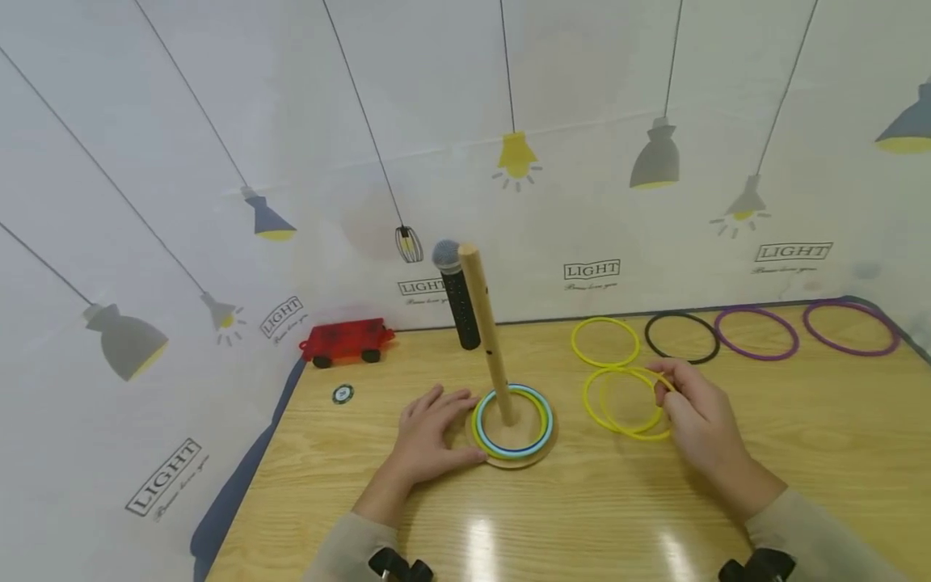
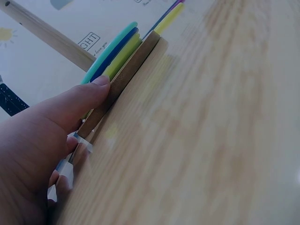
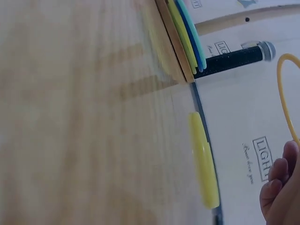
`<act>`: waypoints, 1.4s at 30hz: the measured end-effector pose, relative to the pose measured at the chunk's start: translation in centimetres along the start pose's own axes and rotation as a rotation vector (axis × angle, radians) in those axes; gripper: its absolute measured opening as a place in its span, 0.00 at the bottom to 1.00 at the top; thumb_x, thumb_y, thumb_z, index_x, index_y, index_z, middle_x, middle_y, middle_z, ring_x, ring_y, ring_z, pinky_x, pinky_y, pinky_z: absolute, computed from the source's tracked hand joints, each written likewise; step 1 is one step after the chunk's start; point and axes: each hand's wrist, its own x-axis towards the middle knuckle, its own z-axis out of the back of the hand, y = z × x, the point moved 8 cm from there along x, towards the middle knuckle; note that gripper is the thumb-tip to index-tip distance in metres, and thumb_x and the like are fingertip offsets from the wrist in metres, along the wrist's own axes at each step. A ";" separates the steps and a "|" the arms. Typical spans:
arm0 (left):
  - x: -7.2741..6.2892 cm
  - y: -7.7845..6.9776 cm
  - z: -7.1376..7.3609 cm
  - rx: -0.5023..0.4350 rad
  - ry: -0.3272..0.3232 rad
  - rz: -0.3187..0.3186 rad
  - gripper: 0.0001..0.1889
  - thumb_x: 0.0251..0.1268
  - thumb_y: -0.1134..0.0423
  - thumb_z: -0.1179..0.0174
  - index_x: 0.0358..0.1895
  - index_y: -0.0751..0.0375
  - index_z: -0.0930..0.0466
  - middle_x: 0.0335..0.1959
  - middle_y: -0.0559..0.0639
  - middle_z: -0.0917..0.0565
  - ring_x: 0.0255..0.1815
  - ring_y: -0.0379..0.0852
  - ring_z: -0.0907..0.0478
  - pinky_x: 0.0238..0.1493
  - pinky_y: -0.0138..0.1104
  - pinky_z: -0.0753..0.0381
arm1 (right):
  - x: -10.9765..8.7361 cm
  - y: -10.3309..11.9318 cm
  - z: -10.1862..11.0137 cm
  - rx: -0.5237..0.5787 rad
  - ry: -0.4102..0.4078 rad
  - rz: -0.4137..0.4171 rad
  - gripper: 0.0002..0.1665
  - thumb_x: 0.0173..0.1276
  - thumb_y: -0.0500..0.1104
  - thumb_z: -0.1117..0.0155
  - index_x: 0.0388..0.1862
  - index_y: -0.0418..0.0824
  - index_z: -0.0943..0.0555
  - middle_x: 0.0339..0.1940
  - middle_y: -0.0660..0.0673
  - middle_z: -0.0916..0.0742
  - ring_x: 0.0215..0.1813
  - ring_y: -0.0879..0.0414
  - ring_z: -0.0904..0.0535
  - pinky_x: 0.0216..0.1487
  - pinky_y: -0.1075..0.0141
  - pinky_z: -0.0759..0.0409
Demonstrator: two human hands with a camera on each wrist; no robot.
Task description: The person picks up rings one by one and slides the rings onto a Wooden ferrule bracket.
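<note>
Left hand (image 1: 429, 436) grips the base (image 1: 525, 427), its long peg (image 1: 490, 335) pointing up; right hand (image 1: 701, 416) pinches a yellow ring (image 3: 280, 86).

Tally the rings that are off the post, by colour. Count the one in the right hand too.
Yellow rings: 3, one of them held in the right hand
Purple rings: 2
Black ring: 1
Total: 6
</note>
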 end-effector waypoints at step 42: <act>0.1 0.5 0.0 -0.004 -0.013 -0.007 0.44 0.55 0.33 0.22 0.77 0.38 0.24 0.79 0.42 0.28 0.85 0.62 0.46 0.77 0.64 0.52 | 9.8 19.1 -5.3 0.429 0.053 0.381 0.34 0.52 0.22 0.63 0.53 0.29 0.18 0.25 0.40 0.25 0.27 0.53 0.34 0.26 0.65 0.39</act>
